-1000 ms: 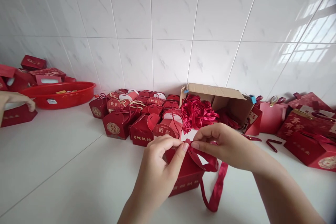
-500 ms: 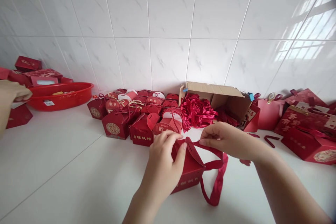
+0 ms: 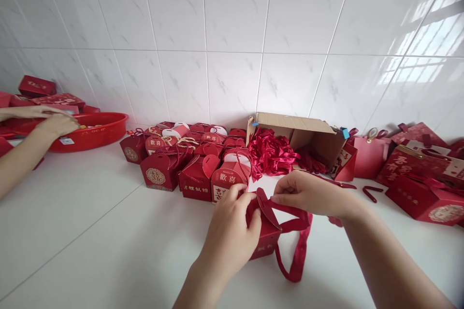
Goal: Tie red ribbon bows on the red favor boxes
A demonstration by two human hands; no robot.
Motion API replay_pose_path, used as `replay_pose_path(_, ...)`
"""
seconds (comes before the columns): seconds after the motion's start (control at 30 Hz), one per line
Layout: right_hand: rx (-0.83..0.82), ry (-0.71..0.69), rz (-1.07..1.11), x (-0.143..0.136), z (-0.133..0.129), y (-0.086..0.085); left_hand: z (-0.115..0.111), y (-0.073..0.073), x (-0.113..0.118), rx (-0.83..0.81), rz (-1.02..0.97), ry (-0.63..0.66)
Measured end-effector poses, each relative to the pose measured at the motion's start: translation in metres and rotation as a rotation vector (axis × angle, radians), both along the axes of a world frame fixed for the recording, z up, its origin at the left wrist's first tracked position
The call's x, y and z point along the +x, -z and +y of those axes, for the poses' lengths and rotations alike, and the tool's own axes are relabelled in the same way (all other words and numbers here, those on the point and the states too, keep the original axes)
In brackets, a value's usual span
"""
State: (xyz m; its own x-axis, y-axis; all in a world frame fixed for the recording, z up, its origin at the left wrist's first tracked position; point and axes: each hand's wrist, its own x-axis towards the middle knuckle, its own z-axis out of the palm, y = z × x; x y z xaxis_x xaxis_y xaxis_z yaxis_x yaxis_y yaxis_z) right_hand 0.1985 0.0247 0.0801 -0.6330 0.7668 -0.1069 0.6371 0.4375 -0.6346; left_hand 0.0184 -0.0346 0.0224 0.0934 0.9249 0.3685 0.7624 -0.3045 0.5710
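A small red gift box stands on the white table in front of me, its top flaps drawn together. My left hand grips the box top from the left, fingers bent over the flaps and partly hiding them. On the right, my right hand pinches a dark red ribbon close to the flaps. The ribbon loops out to the right of the box and hangs down to the table.
Behind stand several finished red boxes, a heap of red ribbons and an open cardboard box. Another person's hands are over a red basin at left. Red bags and boxes stand at right.
My left hand has shifted slightly right on the box, and my right hand slightly left with the ribbon. The other person's hands have moved right, over the basin.
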Motion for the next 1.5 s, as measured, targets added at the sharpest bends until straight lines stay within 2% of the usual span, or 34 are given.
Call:
replay_pose_path(0.13, -0.016, 0.005, -0.01, 0.001, -0.001, -0.001, 0.0, 0.001, 0.0, 0.006, -0.007, 0.013)
replay_pose_path(0.43, 0.005, 0.03, 0.036, -0.004, 0.003, 0.014, -0.001, 0.003, 0.002, 0.034, -0.012, 0.025)
replay_pose_path(0.63, 0.05, 0.046, 0.013, -0.01, 0.003, 0.018, -0.001, 0.001, 0.004, -0.001, -0.035, 0.027)
replay_pose_path(0.8, 0.085, 0.08, 0.056, -0.01, 0.002, 0.017, -0.001, -0.002, 0.003, 0.001, -0.141, 0.027)
replay_pose_path(0.93, 0.051, 0.104, 0.084, -0.009, 0.0, 0.015, 0.001, -0.001, 0.002, 0.036, -0.268, 0.038)
replay_pose_path(1.03, 0.054, 0.103, 0.192, -0.009, -0.004, 0.011, 0.002, -0.001, 0.001, 0.102, -0.359, 0.028)
replay_pose_path(1.13, 0.016, 0.035, 0.298, -0.012, -0.006, 0.008, 0.002, -0.004, -0.002, 0.18, -0.424, 0.027)
replay_pose_path(1.27, -0.077, -0.038, 0.462, -0.015, -0.005, 0.005, -0.003, -0.012, -0.008, 0.237, -0.386, -0.012)
replay_pose_path(1.4, -0.048, 0.026, 0.728, -0.009, -0.013, -0.005, -0.016, -0.016, -0.019, 0.018, -0.197, -0.065)
replay_pose_path(1.5, 0.072, 0.099, 0.957, 0.007, -0.026, -0.016, -0.023, -0.014, -0.03, -0.173, -0.146, -0.041)
